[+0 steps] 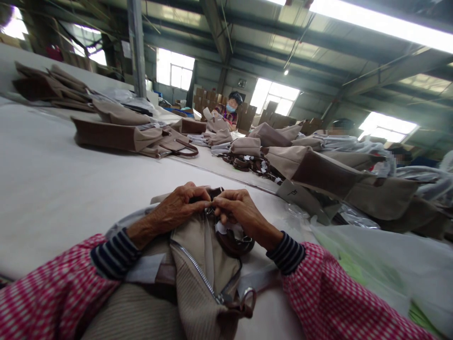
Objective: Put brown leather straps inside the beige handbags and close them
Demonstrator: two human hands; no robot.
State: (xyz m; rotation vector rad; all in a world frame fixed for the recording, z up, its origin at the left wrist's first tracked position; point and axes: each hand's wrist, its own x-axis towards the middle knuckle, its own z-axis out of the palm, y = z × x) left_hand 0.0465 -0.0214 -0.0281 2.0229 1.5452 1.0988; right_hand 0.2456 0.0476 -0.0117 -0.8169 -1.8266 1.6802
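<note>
A beige fabric handbag with a ribbed surface lies in front of me, its silver zipper running toward the near end. A brown loop with a metal ring sits at that end. My left hand and my right hand meet at the bag's far end, thumbs and fingers pinched together. Dark brown trim and small metal hardware show beside the fingertips. What they pinch is too small and covered to name. Under my right hand is a coiled dark brown strap, partly in clear wrapping.
Beige and brown bags lie across the white table. More bags are heaped at the right, beside dark straps with white tags. Clear plastic spreads at the near right. A masked person is across the table.
</note>
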